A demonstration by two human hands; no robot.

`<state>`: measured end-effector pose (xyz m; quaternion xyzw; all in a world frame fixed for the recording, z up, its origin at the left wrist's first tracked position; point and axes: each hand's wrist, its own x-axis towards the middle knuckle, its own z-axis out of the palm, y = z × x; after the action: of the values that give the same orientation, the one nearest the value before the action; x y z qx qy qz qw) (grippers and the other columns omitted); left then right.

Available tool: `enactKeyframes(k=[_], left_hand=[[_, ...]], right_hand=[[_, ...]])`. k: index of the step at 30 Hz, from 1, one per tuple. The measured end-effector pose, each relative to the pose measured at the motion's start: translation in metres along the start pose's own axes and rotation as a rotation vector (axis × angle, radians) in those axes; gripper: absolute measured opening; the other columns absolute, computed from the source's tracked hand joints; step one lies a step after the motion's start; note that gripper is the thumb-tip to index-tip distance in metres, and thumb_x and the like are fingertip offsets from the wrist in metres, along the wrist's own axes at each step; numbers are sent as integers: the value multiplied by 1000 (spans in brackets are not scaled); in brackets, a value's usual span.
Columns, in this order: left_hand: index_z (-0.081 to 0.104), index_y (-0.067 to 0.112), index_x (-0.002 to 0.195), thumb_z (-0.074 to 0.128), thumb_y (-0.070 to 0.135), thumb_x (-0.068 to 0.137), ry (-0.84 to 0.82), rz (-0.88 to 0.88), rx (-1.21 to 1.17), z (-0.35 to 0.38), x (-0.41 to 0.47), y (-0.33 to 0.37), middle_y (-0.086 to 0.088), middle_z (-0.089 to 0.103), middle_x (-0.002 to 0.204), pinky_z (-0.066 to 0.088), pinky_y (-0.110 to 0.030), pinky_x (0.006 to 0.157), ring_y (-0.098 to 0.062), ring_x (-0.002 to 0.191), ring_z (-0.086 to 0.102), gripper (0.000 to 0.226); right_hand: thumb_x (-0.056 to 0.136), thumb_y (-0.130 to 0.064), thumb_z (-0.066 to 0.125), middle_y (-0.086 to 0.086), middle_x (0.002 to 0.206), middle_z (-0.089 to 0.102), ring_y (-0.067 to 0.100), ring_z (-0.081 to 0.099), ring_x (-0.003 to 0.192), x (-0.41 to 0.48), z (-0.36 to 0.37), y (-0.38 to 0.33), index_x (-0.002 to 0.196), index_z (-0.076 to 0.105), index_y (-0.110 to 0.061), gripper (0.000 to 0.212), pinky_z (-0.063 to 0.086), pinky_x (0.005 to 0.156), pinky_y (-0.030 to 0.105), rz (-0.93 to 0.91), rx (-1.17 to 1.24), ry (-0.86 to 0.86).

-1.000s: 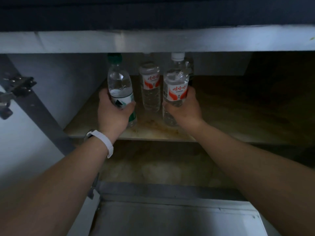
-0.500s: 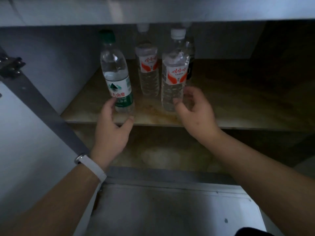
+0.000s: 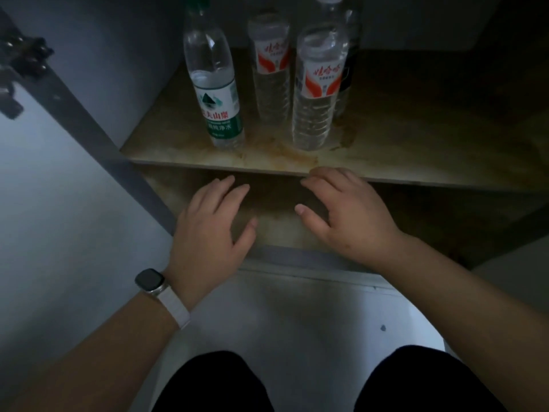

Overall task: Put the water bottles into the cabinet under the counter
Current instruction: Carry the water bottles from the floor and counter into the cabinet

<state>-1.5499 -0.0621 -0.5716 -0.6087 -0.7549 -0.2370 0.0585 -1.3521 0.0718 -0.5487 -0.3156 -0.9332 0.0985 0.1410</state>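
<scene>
Four water bottles stand upright on the stained shelf (image 3: 416, 150) inside the cabinet, at roughly 12 o'clock from the person's hands. The green-label bottle (image 3: 221, 96) stands near the shelf's front edge, at 12 o'clock from the left hand (image 3: 208, 233). The front red-label bottle (image 3: 316, 87) stands at its 3 o'clock with a small gap between them, and at 12 o'clock from the right hand (image 3: 353, 221). The back red-label bottle (image 3: 271, 66) stands deeper in and shows through that gap. The dark-label bottle (image 3: 350, 58) is mostly hidden behind the front red-label bottle, at its 1 o'clock, so little of it can be made out.

Both hands are apart from the bottles, below the shelf's front edge and in front of the lower compartment. The left hand is palm down, its fingers relaxed and slightly spread, holding nothing. The right hand is also empty, its fingers loosely curved and the thumb pointing toward 9 o'clock. Its fingertips overlap the shelf's front edge in the view; whether they touch it cannot be told.

A watch (image 3: 150, 281) on a white strap sits on the left wrist. A metal hinge (image 3: 23, 60) shows at 10 o'clock of the view, beside the grey side panel (image 3: 89, 123). Two knees in dark trousers (image 3: 214, 385) fill the view at 6 o'clock, above the pale floor (image 3: 297, 316).
</scene>
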Motion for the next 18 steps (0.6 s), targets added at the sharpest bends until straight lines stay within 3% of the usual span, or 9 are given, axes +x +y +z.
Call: enactKeyframes(k=[4,8,13,18], left_hand=[[60,12,134,56,38,92,-125,11,44,-30,-15,18,-13,56,141,46,-50,99,-36,131,50,50],[64,11,128,54,36,90,-195,7,114,-82,-18,43,-12,62,129,48,-49,93,-37,117,55,47],[68,12,122,52,37,89,-279,-33,131,-174,-8,81,-12,62,129,48,-49,94,-37,117,56,45],[67,13,121,52,39,90,-288,6,136,-265,4,124,-10,62,128,41,-44,96,-34,118,55,43]], right_hand=[[92,-52,38,7,133,57,30,50,121,-19,-25,-14,129,60,-15,57,44,93,45,13,-37,-82],[89,-50,41,9,131,59,33,53,118,-34,-76,-35,124,63,-13,55,46,90,45,31,-56,-181],[92,-48,41,8,128,60,33,54,115,-47,-167,-73,124,62,-14,52,48,90,46,46,-55,-300],[90,-50,39,5,125,63,31,57,116,-53,-267,-104,120,66,-16,53,47,93,43,42,-103,-306]])
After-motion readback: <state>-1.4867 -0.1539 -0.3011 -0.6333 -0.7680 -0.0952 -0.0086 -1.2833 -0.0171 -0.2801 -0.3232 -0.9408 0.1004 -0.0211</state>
